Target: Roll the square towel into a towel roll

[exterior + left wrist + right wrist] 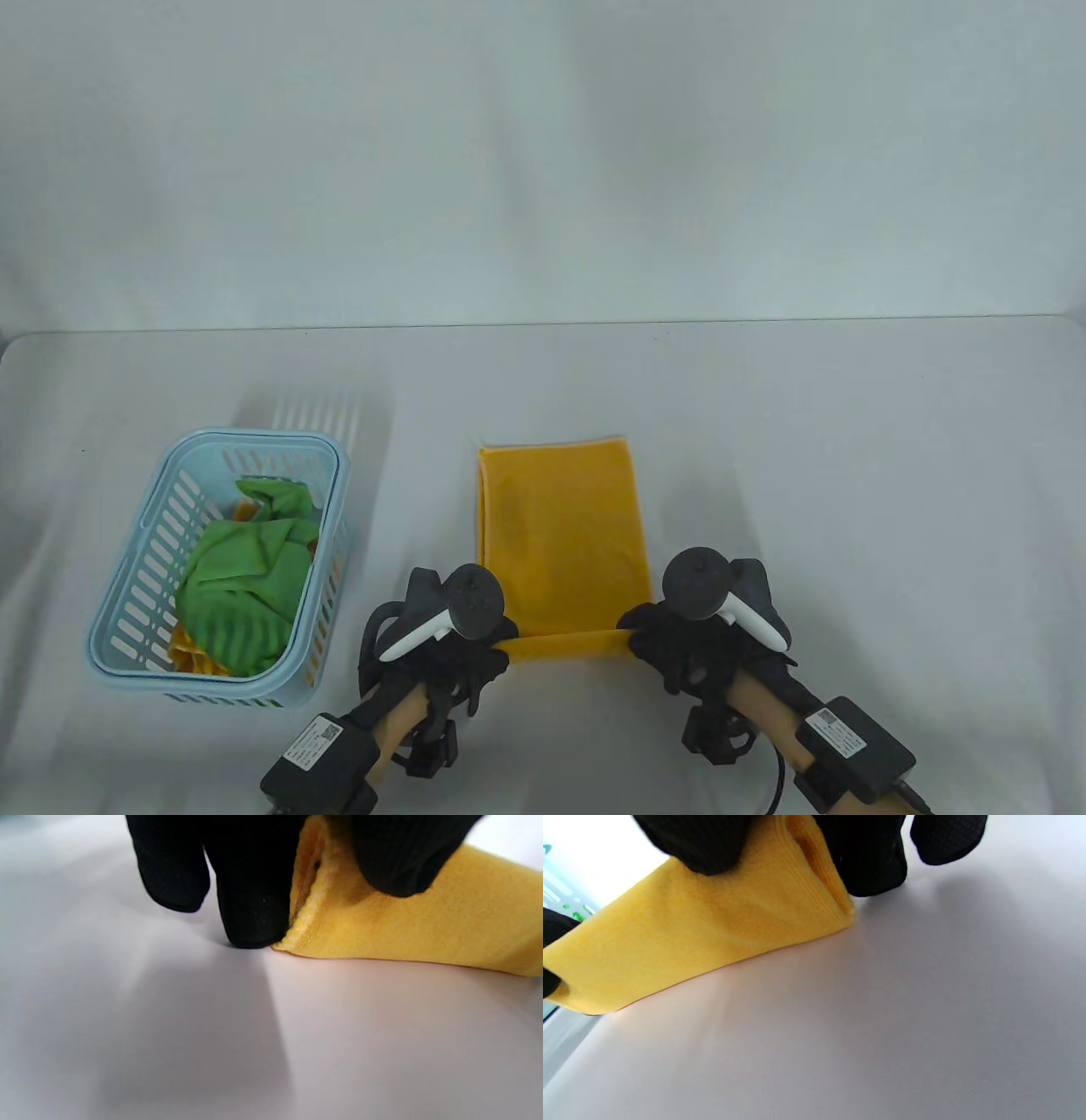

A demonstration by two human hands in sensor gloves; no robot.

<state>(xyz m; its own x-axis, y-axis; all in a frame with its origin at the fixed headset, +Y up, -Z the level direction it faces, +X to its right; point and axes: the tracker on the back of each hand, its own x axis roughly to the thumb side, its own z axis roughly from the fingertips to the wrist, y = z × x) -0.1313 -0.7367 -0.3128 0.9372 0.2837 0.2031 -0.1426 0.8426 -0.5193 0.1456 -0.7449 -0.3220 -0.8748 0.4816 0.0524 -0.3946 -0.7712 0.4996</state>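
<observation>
So both gloved hands, left hand (450,649) and right hand (679,649), have their fingers (250,899) pinching the near corners of the folded yellow-orange cloth towel (560,535), lifting that edge to start the roll, I'd guess. Rest of it lies flat on the white tabletop (848,467), pale blue slotted plastic basket (127,611) off left.

Looks like a lab / data-recording setup, not a home: plain white worktop (764,424) w/ a seamless pale backdrop (543,170) behind it, no decor or furniture. Both hands wear black sensor gloves w/ trackers strapped on, plus black boxes w/ printed labels on the forearms. Props are sparse: a light blue slotted basket (127,611) of cloths, one folded yellow towel (560,526).
</observation>
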